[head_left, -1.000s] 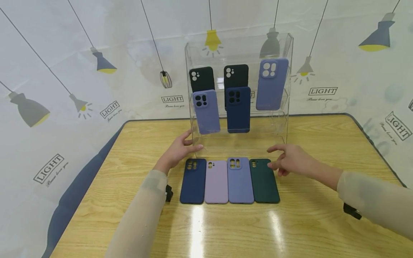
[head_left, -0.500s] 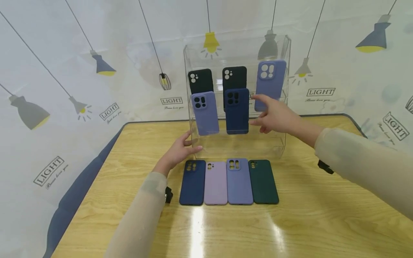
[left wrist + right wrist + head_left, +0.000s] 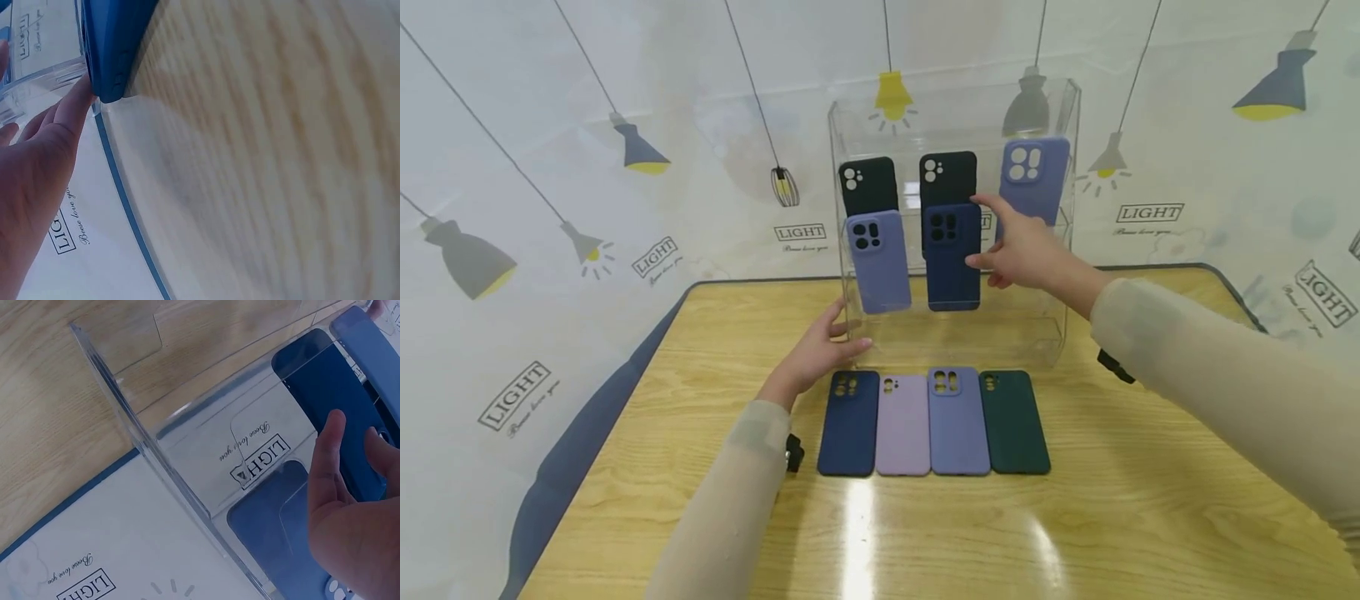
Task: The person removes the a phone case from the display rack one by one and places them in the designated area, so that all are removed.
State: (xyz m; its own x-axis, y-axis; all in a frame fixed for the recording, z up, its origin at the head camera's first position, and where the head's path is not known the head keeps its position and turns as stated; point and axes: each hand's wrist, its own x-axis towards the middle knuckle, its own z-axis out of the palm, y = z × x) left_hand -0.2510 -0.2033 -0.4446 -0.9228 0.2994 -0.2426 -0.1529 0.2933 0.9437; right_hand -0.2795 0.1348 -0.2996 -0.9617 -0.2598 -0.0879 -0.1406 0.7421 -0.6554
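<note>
A clear acrylic display stand [image 3: 951, 333] holds several phone cases in tiers. My left hand [image 3: 816, 350] grips its lower left edge, thumb in front and the other fingers by the side panel. My right hand [image 3: 1030, 250] is at the right edge of the navy phone case [image 3: 953, 283] in the lower tier, thumb and index finger spread apart. In the right wrist view, its fingertips overlap that case. Behind it is a black phone case [image 3: 955, 171]. To the left are a lilac-blue case [image 3: 882, 275] and another black case [image 3: 872, 183]. A lilac-blue case [image 3: 1033, 183] stands upper right, partly hidden by my hand.
Before the stand lies a row of cases on the wooden table [image 3: 715, 492]: navy [image 3: 848, 429], pink [image 3: 902, 429], lilac-blue [image 3: 958, 433] and dark green [image 3: 1017, 429]. A wall covering [image 3: 715, 108] printed with lamps rises behind the table's far edge.
My right hand has risen from beside the dark green case to the stand, then moved left to the navy case's edge. My left hand has stayed at the stand's lower left edge.
</note>
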